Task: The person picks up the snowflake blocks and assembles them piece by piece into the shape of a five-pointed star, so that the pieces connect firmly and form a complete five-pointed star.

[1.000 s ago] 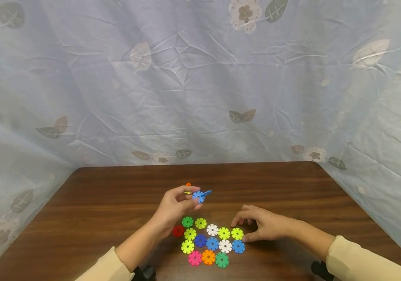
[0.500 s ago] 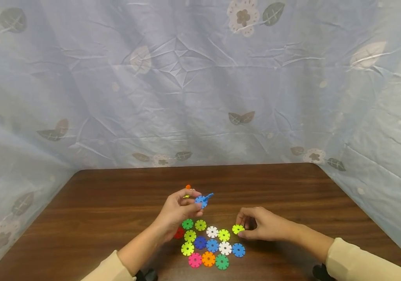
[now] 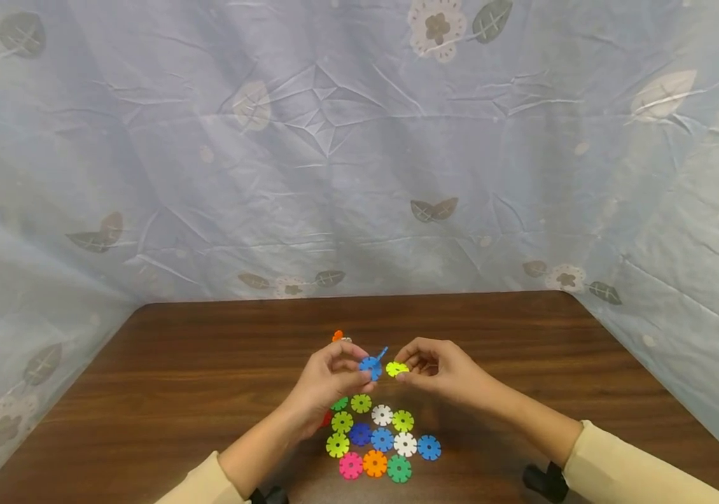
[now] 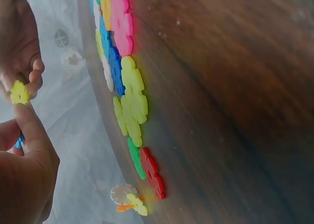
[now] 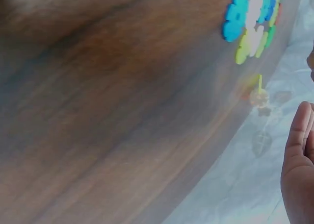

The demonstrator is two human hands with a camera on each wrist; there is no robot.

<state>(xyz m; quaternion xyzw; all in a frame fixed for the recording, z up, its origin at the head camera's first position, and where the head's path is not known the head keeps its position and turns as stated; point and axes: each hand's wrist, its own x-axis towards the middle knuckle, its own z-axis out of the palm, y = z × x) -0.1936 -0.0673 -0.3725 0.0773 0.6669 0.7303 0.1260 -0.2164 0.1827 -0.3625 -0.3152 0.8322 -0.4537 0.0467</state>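
Nearest us, about a dozen loose discs (image 3: 382, 439) lie unjoined on the counter (image 3: 208, 364). Above, our left hand (image 3: 327, 381) pinches the blue piece (image 3: 370, 364); our right hand (image 3: 437, 367) pinches a yellow disc (image 3: 396, 368) just beside it, seemingly unjoined.

You're facing a dark brown wooden table (image 3: 208, 378) with a rounded far edge. Behind it and along both sides hangs a crinkled pale blue cloth (image 3: 334, 154) printed with grey leaves and white flowers, evenly and softly lit
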